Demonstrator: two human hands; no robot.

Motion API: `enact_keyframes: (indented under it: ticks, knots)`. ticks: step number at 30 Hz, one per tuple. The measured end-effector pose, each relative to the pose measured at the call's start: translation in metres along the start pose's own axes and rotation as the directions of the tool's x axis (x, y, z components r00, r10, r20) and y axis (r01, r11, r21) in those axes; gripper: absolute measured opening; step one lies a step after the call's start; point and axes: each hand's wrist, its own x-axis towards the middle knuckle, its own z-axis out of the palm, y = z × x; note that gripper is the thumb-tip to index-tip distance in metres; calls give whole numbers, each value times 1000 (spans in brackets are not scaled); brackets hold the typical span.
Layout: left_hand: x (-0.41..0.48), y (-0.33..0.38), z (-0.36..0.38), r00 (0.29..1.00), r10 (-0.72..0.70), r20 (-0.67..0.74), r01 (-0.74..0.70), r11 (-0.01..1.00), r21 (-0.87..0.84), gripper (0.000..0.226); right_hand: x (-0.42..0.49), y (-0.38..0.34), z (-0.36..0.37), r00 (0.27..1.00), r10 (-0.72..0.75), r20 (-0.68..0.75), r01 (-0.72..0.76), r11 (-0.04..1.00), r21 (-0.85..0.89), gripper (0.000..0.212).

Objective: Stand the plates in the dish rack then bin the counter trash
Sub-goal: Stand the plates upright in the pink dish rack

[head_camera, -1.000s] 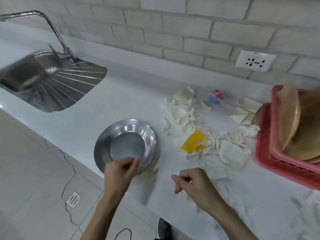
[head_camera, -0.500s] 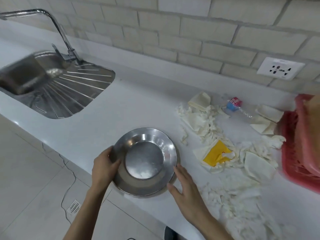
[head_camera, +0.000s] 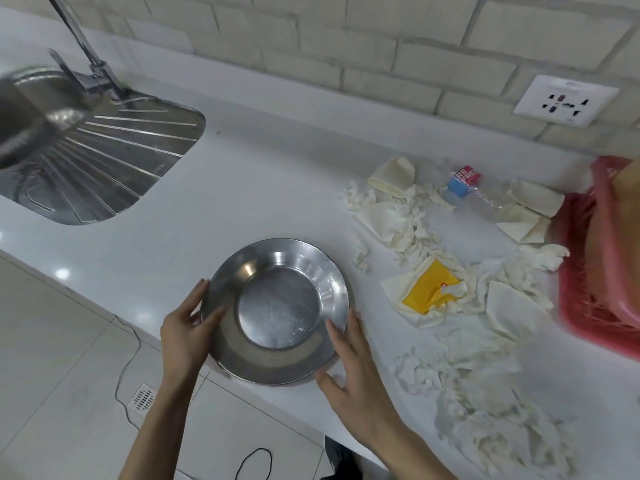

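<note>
A round steel plate sits at the front edge of the white counter, its near rim over the edge. My left hand grips its left rim, thumb on top. My right hand holds the right rim, fingers spread along it. A red plastic dish rack stands at the far right, with a tan plate in it, cut off by the frame. Torn white paper scraps and a yellow wrapper litter the counter between plate and rack.
A crushed clear bottle with a blue cap and red label lies by the wall. A steel sink with drainboard and tap is at the left. A wall socket is above the litter. Tiled floor lies below.
Both hands closed in on the plate and took hold of its left and right rims. It has come closer to the counter's front edge, and the view has shifted left.
</note>
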Motion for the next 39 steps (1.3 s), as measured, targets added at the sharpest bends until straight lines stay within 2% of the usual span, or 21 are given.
enact_keyframes:
  ticks: [3, 6, 12, 15, 21, 26, 29, 36, 39]
  knots:
    - [0, 3, -2, 1000, -22, -17, 20, 994, -107, 54, 1, -1, -4, 1000, 4, 9, -5, 999, 50, 73]
    - [-6, 15, -3, 998, 14, -58, -23, 987, -159, 55, 0, -2, -7, 1000, -10, -11, 11, 998, 59, 75]
    - [-16, 41, -1, 995, 38, -97, -66, 950, -304, 58, -1, -13, -20, 994, -32, -106, 50, 983, 175, 79]
    - [-26, 56, 3, 996, 46, -72, -69, 928, -365, 57, -4, -12, -36, 973, -75, -217, 133, 955, 265, 77]
    - [-62, 83, 44, 993, 105, 53, -67, 876, -478, 54, -28, 2, -84, 886, -69, -459, 331, 786, 522, 67]
    - [-107, 93, 92, 953, 171, 250, -53, 907, -418, 75, -80, 28, -126, 779, -27, -627, 338, 859, 383, 69]
    - [-145, 97, 114, 912, 179, 369, -11, 910, -414, 79, -123, 49, -148, 732, 3, -681, 357, 850, 388, 71]
    - [-262, 113, 172, 831, 234, 505, -12, 914, -405, 86, -241, 85, -190, 638, 156, -754, 488, 675, 553, 61]
    - [-312, 113, 195, 793, 245, 557, 16, 907, -421, 87, -291, 105, -211, 647, 162, -745, 509, 636, 581, 68]
